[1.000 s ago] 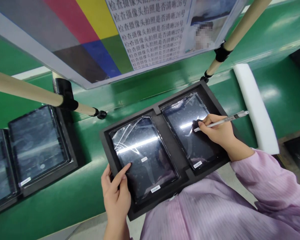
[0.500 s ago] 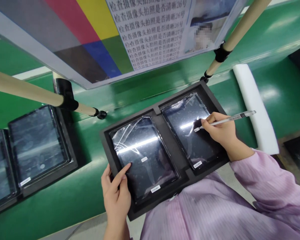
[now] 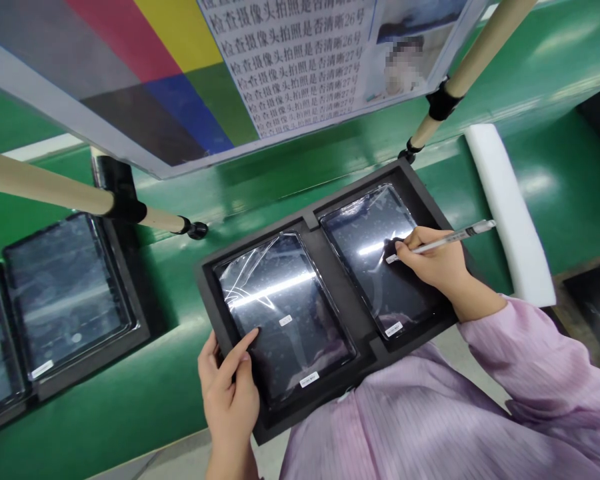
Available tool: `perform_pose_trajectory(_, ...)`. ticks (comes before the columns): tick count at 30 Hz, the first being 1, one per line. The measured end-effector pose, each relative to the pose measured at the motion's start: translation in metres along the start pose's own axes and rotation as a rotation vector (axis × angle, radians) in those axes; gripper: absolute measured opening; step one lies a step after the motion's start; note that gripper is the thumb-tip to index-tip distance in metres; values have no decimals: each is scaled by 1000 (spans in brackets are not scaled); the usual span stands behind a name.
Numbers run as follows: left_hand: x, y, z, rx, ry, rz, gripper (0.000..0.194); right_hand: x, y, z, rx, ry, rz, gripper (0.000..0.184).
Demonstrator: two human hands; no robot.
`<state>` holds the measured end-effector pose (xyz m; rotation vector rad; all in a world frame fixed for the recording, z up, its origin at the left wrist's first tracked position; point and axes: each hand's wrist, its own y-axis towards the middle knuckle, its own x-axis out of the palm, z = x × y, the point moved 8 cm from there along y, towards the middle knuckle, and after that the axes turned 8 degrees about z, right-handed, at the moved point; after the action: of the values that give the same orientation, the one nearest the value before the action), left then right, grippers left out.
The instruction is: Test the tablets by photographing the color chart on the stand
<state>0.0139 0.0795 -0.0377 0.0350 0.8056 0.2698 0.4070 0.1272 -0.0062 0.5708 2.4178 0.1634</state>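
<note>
A black foam tray point(image 3: 325, 263) holds two dark tablets side by side, each under wrinkled clear film. My left hand point(image 3: 230, 387) grips the tray's left edge, its index finger stretched onto the left tablet point(image 3: 265, 360). On that tablet are a small white label point(image 3: 285, 321) near the middle and another by the lower edge. My right hand point(image 3: 437, 263) is closed round a clear-barrelled pen point(image 3: 453, 238). The pen's tip is at a small white label point(image 3: 391, 259) on the right tablet point(image 3: 350, 237); fingers partly cover the spot.
At the left, another black tray point(image 3: 143, 327) holds more film-covered tablets point(image 3: 65, 287). A printed chart point(image 3: 190, 113) with colour blocks and text stands ahead, between beige poles point(image 3: 485, 50) with black joints. A white foam strip point(image 3: 510, 217) lies right on the green bench point(image 3: 175, 380).
The view has shifted slightly, so most things sit a little further left. The pen's rear end has moved left and appears slightly tilted; both hands keep their places on the tray and tablet.
</note>
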Motion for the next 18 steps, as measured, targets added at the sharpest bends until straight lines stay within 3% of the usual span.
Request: perform_pose_trajectory(18, 0, -1, 1, 26, -14, 0, 28, -3, 1, 2, -6, -12, 35, 39)
